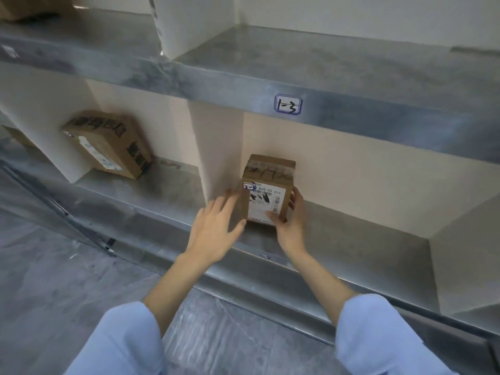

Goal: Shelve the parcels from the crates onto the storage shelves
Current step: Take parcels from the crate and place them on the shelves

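Small cardboard parcel (266, 190) stands on lower shelf (351, 239), between both hands, just ahead of fingertips. Long axis vertical.
Right hand (292, 226) grips parcel's lower right corner, thumb on labelled front, fingers round right side.
Left hand (216, 228) has fingers straight and spread at parcel's left face. Blurred, contact unclear.
Right hand has control, and release likely next.

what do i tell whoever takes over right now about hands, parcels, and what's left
Left hand: open, fingers straight at the small parcel's left side.
Right hand: grips its right side, thumb on the label.
The small parcel stands upright on the lower shelf by the divider; a larger parcel lies tilted one bay left.
Done: both shelved. Left: release; crates out of view, remainder unknown.
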